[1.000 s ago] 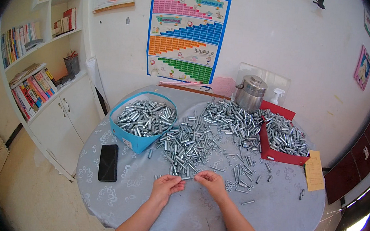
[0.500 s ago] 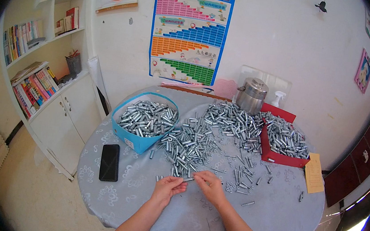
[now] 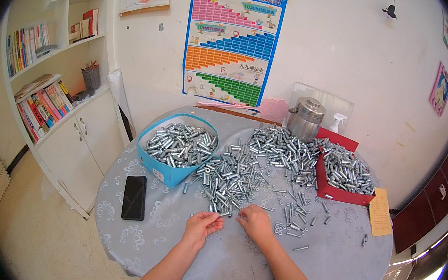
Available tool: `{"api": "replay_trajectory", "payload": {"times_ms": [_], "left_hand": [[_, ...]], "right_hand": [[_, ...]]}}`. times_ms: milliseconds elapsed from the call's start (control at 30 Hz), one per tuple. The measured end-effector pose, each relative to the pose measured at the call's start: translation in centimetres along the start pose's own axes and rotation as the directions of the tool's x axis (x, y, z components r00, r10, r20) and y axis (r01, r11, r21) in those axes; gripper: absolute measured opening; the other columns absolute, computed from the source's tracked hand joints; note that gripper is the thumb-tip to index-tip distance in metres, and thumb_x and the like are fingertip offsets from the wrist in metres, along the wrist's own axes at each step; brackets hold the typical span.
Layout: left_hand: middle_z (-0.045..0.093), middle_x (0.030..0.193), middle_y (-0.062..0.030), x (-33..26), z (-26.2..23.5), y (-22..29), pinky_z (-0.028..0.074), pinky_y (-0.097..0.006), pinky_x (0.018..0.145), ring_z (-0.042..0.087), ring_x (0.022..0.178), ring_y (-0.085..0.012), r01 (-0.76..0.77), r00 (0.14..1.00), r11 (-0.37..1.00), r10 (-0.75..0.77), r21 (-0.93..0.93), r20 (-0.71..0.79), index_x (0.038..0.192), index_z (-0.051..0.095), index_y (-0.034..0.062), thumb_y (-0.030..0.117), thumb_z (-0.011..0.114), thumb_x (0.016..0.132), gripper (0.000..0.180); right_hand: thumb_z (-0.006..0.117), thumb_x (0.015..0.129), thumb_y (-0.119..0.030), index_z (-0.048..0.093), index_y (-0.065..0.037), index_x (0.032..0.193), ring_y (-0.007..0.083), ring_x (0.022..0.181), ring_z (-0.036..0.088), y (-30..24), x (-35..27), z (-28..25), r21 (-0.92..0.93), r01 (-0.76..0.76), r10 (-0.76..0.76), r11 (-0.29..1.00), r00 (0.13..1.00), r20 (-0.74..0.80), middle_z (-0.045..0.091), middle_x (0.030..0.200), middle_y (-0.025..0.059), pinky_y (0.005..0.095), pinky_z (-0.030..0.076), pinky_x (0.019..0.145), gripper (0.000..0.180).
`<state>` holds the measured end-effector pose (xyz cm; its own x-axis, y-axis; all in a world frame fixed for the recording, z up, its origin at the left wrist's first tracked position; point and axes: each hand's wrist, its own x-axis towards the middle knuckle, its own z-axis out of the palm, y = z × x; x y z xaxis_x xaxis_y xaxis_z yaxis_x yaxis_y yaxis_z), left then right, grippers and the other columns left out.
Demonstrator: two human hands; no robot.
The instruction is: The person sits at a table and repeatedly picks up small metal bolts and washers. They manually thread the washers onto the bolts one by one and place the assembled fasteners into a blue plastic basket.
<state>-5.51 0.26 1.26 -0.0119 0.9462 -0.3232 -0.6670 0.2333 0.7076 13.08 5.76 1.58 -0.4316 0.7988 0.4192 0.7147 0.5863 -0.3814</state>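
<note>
My left hand point(image 3: 202, 228) and my right hand point(image 3: 255, 223) rest close together on a round table point(image 3: 133, 239) with a grey patterned cloth. Between their fingertips lies a small metal bolt point(image 3: 226, 214) at the near edge of a big pile of silver bolts point(image 3: 231, 178). Both hands have curled fingers pinching at small parts; what each one grips is too small to tell. A blue basket point(image 3: 174, 149) full of bolts stands to the left of the pile. A red tray point(image 3: 339, 175) of bolts stands at the right.
A black phone point(image 3: 134, 196) lies on the table's left side. A steel pot point(image 3: 306, 118) and a spray bottle point(image 3: 336, 123) stand at the back by the wall. A yellow paper slip point(image 3: 380, 212) lies at the right edge. White bookshelves point(image 3: 50, 91) fill the left.
Both hands stay at the near edge of the pile; their fingers have shifted slightly while handling small parts.
</note>
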Motion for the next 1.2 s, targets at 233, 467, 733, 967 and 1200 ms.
{"api": "replay_trajectory", "payload": {"times_ms": [233, 467, 733, 967, 1200], "left_hand": [[0.061, 0.086, -0.0153, -0.1, 0.2, -0.1, 0.053, -0.028, 0.066, 0.061, 0.071, -0.0179, -0.013, 1.0, 0.998, 0.014, 0.058, -0.011, 0.091, 0.054, -0.0026, 0.009, 0.059, 0.08, 0.016], [0.061, 0.082, -0.0148, -0.1, 0.4, -0.1, 0.053, -0.029, 0.064, 0.061, 0.069, -0.0188, -0.016, 0.999, 0.996, 0.02, 0.092, -0.045, 0.088, 0.055, -0.0043, 0.009, 0.06, 0.079, 0.016], [0.062, 0.079, -0.0142, -0.1, 0.1, -0.3, 0.053, -0.029, 0.063, 0.061, 0.066, -0.0184, 0.013, 1.0, 0.995, -0.013, 0.102, 0.001, 0.086, 0.056, -0.0035, 0.008, 0.06, 0.079, 0.014], [0.062, 0.08, -0.0139, -0.6, 0.8, -0.5, 0.053, -0.026, 0.059, 0.061, 0.065, -0.0168, -0.044, 0.998, 0.98, 0.035, 0.194, 0.052, 0.088, 0.057, -0.0027, 0.01, 0.06, 0.08, 0.015], [0.061, 0.079, -0.0145, -0.2, 0.5, -0.5, 0.053, -0.028, 0.059, 0.061, 0.063, -0.0181, -0.069, 0.997, 0.992, 0.072, 0.105, -0.029, 0.085, 0.056, -0.004, 0.008, 0.059, 0.08, 0.014]], "right_hand": [[0.068, 0.066, -0.018, 0.063, -0.007, 0.082, 0.0202, 0.071, 0.055, -0.3, -0.8, -0.7, 0.147, -0.128, 0.124, 0.981, 0.991, 0.041, 0.059, 0.076, 0.007, 0.0293, 0.044, 0.063, 0.019], [0.063, 0.075, -0.008, 0.063, -0.005, 0.096, 0.0127, 0.081, 0.054, -1.9, -1.0, -2.3, 0.717, -0.186, 0.217, 0.672, 0.975, 0.05, 0.059, 0.091, 0.0045, 0.0244, 0.043, 0.072, 0.021], [0.063, 0.076, -0.008, 0.063, -0.005, 0.094, 0.0132, 0.082, 0.055, -2.0, -1.2, -1.7, 0.718, -0.116, 0.154, 0.687, 0.988, 0.012, 0.059, 0.091, 0.0049, 0.0247, 0.043, 0.073, 0.018], [0.056, 0.083, -0.021, 0.059, 0.0, 0.082, 0.0136, 0.066, 0.054, -1.3, -1.8, -0.9, 0.576, -0.372, 0.299, 0.729, 0.928, 0.221, 0.059, 0.075, 0.007, 0.0259, 0.043, 0.062, 0.022], [0.048, 0.088, -0.028, 0.06, 0.001, 0.085, 0.0138, 0.06, 0.054, -2.2, -1.6, -0.8, 0.747, -0.222, 0.238, 0.627, 0.967, 0.088, 0.058, 0.067, 0.0078, 0.025, 0.044, 0.06, 0.032]]}}
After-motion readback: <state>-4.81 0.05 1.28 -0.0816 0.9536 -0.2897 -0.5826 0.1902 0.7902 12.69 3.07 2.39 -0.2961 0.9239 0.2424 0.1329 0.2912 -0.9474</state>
